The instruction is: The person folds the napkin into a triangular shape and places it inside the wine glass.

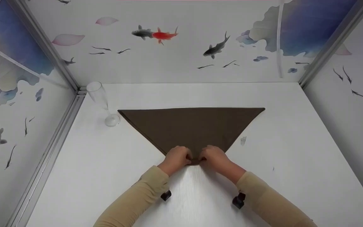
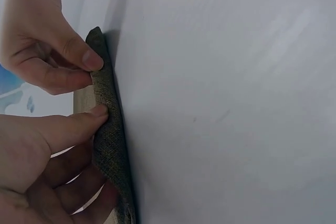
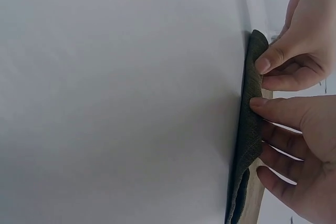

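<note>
Across the middle of a white tabletop (image 1: 295, 142) lies a brown cloth (image 1: 194, 129), folded into a broad shape with its long straight edge at twelve o'clock, corners at ten and two, and sides narrowing toward six. At six o'clock its near edge is turned into a thick, narrow roll (image 2: 107, 135). A person's left hand (image 1: 176, 157), at seven o'clock, pinches this roll, thumb on the near side and fingers behind. The right hand (image 1: 214, 157), at five, pinches it too; the two hands are just beside each other, with a small gap between. Beige sleeves (image 1: 134, 198) cover both forearms. Just beyond the cloth's ten o'clock corner stands a clear stemmed glass (image 1: 101, 98). At twelve, beyond the table, rises a pale wall panel (image 1: 181, 66) printed with grey and red fish (image 1: 164, 34) and pink petals (image 1: 68, 39).
</note>
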Tool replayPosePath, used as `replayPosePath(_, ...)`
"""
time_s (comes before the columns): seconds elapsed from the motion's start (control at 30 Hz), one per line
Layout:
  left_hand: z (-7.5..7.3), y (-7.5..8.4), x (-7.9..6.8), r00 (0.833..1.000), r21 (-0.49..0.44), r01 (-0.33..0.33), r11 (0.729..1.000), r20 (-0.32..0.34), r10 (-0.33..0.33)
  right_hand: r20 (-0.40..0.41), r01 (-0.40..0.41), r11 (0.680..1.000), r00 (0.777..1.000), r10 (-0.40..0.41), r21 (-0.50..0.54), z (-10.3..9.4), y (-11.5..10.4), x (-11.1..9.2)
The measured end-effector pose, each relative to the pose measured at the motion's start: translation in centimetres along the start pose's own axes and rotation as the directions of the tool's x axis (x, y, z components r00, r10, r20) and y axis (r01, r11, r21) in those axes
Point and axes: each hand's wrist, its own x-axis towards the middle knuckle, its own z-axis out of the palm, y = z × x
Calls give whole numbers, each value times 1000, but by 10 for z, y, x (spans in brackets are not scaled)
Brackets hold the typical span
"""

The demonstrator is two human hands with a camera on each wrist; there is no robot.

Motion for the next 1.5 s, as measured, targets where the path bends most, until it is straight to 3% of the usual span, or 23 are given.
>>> replayPosePath(0.1, 0, 2, -3, 1000, 42, -18, 999, -24, 19, 0, 4, 1000, 1000, -4, 4, 0, 2, 2)
replayPosePath(0.33, -2, 3, -8, 995, 115, -72, 991, -61, 79, 37, -72, 996, 997, 70, 49, 0, 1, 7)
replayPosePath(0.5, -1, 6, -11, 993, 211, -77, 974, -76, 95, 41, -91, 994, 995, 89, 58, -1, 1, 9)
replayPosePath(0.63, -1, 7, -12, 992, 230, -78, 970, -74, 98, 60, -149, 984, 988, 144, 94, -2, 1, 13)
replayPosePath(0.8, 0, 5, -10, 992, 214, -76, 974, -83, 96, 91, -215, 972, 974, 207, 99, -3, 1, 17)
replayPosePath(1.03, -2, 2, -3, 993, 182, -75, 980, -80, 91, 67, -187, 979, 981, 183, 76, -2, 3, 17)
replayPosePath(1.23, -5, 0, 3, 999, 52, -14, 999, -47, 16, 59, -176, 983, 983, 173, 50, -1, 2, 15)
replayPosePath(1.5, -6, -5, 9, 999, -55, 43, 998, -15, -43, 26, -160, 986, 987, 159, 41, -3, -1, 10)
